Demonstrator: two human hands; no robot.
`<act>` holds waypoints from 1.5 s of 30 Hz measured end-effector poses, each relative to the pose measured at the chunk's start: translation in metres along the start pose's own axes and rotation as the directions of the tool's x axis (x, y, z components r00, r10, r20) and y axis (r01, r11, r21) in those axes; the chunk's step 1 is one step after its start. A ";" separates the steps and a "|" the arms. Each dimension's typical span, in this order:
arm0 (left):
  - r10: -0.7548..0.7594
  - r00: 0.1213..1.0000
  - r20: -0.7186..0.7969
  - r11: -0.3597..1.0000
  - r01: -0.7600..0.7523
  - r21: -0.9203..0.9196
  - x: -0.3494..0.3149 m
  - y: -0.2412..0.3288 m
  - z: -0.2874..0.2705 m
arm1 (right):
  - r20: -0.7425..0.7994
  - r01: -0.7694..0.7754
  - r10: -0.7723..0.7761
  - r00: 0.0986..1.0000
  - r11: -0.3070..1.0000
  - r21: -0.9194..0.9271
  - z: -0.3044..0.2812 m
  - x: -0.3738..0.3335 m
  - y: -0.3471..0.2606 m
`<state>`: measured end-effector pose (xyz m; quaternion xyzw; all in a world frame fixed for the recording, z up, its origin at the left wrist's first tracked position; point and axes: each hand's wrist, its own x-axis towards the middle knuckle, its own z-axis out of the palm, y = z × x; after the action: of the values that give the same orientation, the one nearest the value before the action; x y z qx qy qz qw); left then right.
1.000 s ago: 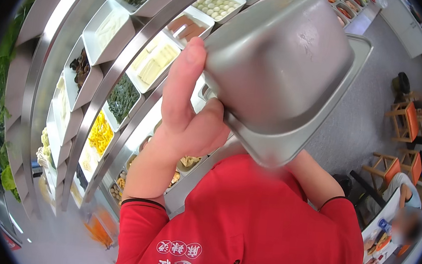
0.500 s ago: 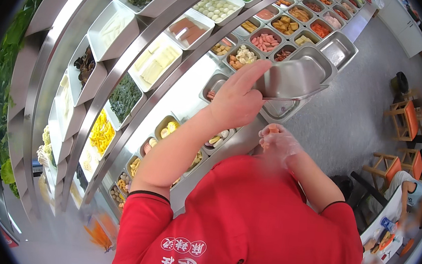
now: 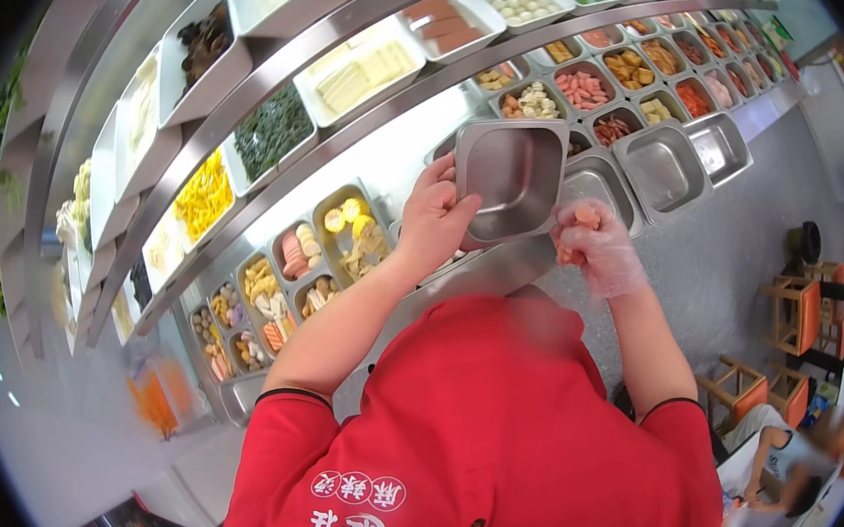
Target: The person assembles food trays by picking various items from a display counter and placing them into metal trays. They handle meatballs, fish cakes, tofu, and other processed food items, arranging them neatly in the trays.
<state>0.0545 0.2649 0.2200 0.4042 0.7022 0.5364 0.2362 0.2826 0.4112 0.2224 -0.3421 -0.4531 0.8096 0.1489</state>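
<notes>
A rectangular stainless steel food pan [image 3: 511, 183] is tilted up in front of me with its bare inside showing. My bare left hand [image 3: 436, 220] grips it by its left side, thumb over the rim. Close to the pan's right side, my right hand [image 3: 611, 262] wears a clear plastic glove. Its fingers are closed round several pinkish-orange food pieces [image 3: 587, 218], too small to name. Beyond the hands, bare steel pans [image 3: 662, 164] stand along the counter's front edge.
Steel pans of sausages [image 3: 583, 89], corn and tofu [image 3: 354, 219] and other foods line the counter. Above it, curved metal rails [image 3: 377, 94] carry white trays with seaweed [image 3: 271, 135] and bean curd sheets. Wooden stools [image 3: 735, 391] and a seated person [image 3: 776, 460] are at the right.
The steel pan has moved left and turned so its inside faces me. My right hand has risen toward it with the food pieces. The whole view has shifted along the counter.
</notes>
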 end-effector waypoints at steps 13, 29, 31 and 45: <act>-0.322 0.908 -0.269 0.944 0.328 -0.024 -0.098 -0.076 -0.042 | 0.804 0.802 -0.001 0.594 -0.083 -0.592 0.101 0.093 0.074; -0.445 0.562 -0.697 0.839 0.533 -0.106 -0.147 -0.125 -0.050 | 0.394 0.630 0.558 0.730 -0.327 -0.704 0.089 0.354 0.066; -0.469 0.517 -0.716 0.813 0.569 -0.122 -0.149 -0.124 -0.045 | 0.423 0.704 0.610 0.670 -0.342 -0.622 0.087 0.368 0.085; -0.541 0.456 -0.707 0.755 0.634 -0.169 -0.135 -0.140 -0.033 | 0.302 0.630 0.647 0.700 -0.358 -0.689 0.042 0.378 0.112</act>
<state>0.0608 0.1215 0.0846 -0.0940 0.8612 0.4917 0.0875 -0.0115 0.5317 -0.0141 0.0448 -0.9084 0.0952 -0.4047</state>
